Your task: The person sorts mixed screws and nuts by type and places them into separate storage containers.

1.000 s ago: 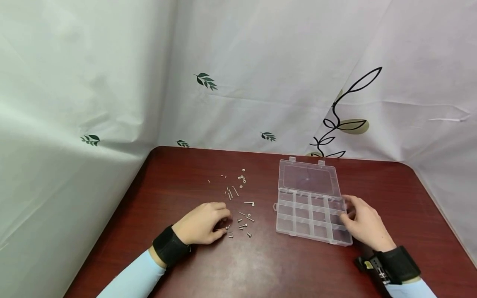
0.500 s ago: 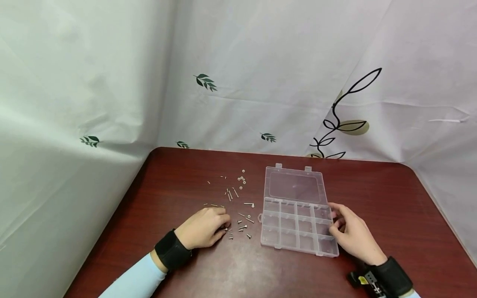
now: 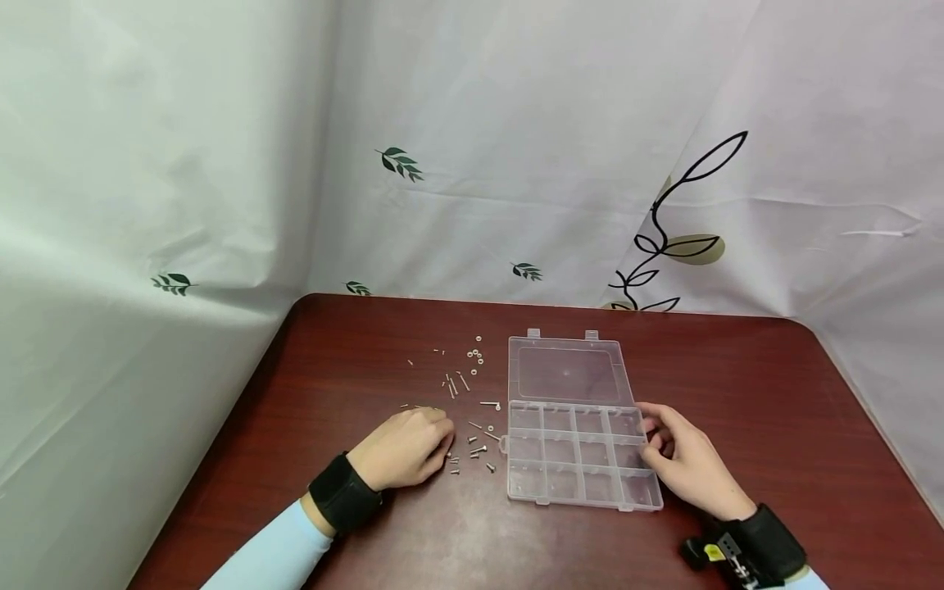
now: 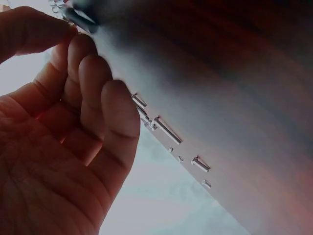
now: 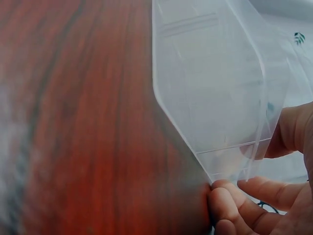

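Observation:
A clear plastic compartment box [image 3: 577, 442] lies with its lid [image 3: 566, 370] folded back on the table. My right hand [image 3: 689, 459] grips the box's right wall, thumb and curled fingers at its edge; the right wrist view shows the box wall [image 5: 210, 73] close up. My left hand [image 3: 401, 449] is low over the table, left of the loose screws [image 3: 479, 450]. In the left wrist view the thumb and forefinger of the left hand [image 4: 73, 112] meet at a dark, blurred, slim piece [image 4: 82, 20], which looks like a screw. More screws [image 4: 167, 130] lie beyond those fingers.
Several small washers [image 3: 475, 354] lie behind the screws, with thin longer screws [image 3: 453, 385] in front of them. The box's left hanging loop [image 3: 504, 444] is close to the nearest screws. A pale printed cloth [image 3: 457, 221] hangs behind the brown table [image 3: 354, 344].
My right hand has slid the box left and a little nearer to me, up beside the screws. My left hand has stayed almost in place, its fingertips drawn closer together.

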A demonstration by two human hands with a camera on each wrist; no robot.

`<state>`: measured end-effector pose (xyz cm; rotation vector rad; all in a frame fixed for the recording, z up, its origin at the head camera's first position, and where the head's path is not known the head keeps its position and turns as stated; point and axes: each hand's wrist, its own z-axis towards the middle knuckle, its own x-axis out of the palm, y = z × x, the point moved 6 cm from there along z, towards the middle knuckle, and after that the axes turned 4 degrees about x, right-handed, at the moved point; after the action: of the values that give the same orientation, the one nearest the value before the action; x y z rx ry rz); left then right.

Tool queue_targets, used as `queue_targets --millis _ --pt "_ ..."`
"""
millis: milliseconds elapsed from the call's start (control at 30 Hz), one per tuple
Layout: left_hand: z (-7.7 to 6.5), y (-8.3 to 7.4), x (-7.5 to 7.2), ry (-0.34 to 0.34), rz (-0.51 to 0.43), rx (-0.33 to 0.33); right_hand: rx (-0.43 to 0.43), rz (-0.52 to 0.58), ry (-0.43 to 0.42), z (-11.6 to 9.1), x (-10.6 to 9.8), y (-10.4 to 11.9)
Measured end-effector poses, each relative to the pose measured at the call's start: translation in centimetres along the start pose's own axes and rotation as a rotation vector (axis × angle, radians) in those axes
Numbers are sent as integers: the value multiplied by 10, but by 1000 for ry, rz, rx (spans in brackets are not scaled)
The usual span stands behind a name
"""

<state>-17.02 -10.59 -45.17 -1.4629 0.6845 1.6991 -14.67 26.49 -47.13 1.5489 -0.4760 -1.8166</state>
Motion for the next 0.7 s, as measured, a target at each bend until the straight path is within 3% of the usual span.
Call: queue_targets --millis 167,333,500,700 --pt "-1 2 1 25 -7 -16 -4 24 -2 1 2 -3" --pt "-10 2 -3 67 -102 -42 -6 43 6 2 3 -7" --pt "-25 -6 -9 147 -200 24 3 63 10 2 4 -11" --pt "-49 -5 -16 171 -204 73 5 75 21 1 3 -10"
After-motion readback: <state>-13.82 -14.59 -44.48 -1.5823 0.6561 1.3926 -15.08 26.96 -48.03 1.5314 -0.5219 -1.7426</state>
